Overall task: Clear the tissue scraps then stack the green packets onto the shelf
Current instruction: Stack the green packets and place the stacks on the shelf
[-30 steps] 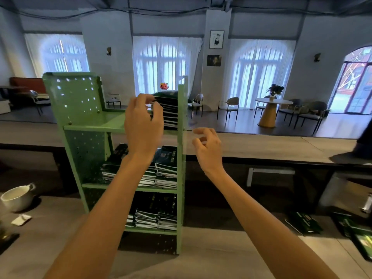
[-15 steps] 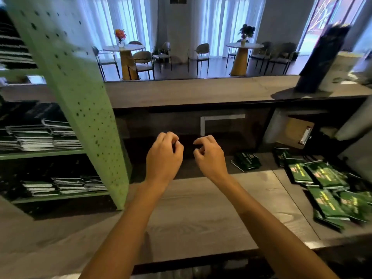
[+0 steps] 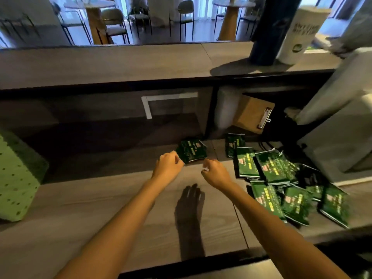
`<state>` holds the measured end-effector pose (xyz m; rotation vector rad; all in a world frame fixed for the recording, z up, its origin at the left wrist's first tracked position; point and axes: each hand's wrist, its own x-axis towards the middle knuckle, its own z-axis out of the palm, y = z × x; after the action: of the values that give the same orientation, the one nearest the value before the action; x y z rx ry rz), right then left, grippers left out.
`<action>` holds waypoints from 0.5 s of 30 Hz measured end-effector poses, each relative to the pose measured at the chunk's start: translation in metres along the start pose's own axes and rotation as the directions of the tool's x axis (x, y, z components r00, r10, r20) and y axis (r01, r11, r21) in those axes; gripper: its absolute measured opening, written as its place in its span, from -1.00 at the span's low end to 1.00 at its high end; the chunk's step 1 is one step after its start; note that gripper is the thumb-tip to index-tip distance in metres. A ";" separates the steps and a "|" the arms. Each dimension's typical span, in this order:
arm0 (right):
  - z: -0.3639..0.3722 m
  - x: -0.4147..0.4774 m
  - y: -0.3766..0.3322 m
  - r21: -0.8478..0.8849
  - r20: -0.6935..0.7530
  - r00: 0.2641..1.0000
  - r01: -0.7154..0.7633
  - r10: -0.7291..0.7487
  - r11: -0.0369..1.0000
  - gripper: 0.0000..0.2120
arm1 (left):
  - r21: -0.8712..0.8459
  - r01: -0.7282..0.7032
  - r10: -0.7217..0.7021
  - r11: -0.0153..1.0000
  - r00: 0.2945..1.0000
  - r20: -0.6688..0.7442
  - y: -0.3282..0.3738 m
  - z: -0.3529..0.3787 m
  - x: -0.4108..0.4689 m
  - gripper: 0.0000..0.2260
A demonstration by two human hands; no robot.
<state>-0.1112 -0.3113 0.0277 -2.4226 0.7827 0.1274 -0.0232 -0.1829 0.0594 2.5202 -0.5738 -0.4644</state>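
Small stack of green pkts (image 3: 191,151) lies flat on the counter (image 3: 120,198), just on the far side of both hands and a bit btw them; it looks almost square, turned so a near corner points at the L hand (image 3: 168,165), so no clear long side. L hand is nearer, its curled fingertips right at that near-left corner; can't tell if they pinch it or just touch; R hand (image 3: 214,173) is just near-right of the stack, not touching, fingers loosely curled; a tiny white spot shows at its tips, can't tell if it's a scrap. Big pile of pkts (image 3: 281,178) lies to the right; shelf (image 3: 18,178) is at the left edge, so the stack must go left. Vs 0.5 s ago: hands were well short of the stack, now they are at it; view has swung right; the shelf was big on the left, now only an edge shows.
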 end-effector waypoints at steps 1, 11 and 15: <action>-0.001 0.009 0.007 0.020 0.021 1.000 -0.024 0.024 1.000 -0.71 | 0.010 0.018 -0.018 1.000 1.000 0.017 0.004 0.007 0.012 -0.83; 0.021 0.096 0.025 0.203 -0.010 0.988 -0.152 0.157 0.967 -0.54 | -0.023 0.187 -0.185 0.982 0.980 0.075 0.000 0.063 0.101 -0.69; 0.037 0.117 0.031 0.262 -0.068 0.984 -0.144 0.167 0.954 -0.54 | -0.044 0.138 -0.135 0.989 0.988 0.073 -0.018 0.083 0.120 -0.52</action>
<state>-0.0290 -0.3706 -0.0485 -2.1339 0.9685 -0.0216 0.0497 -0.2593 -0.0428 2.5143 -0.4112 -0.6116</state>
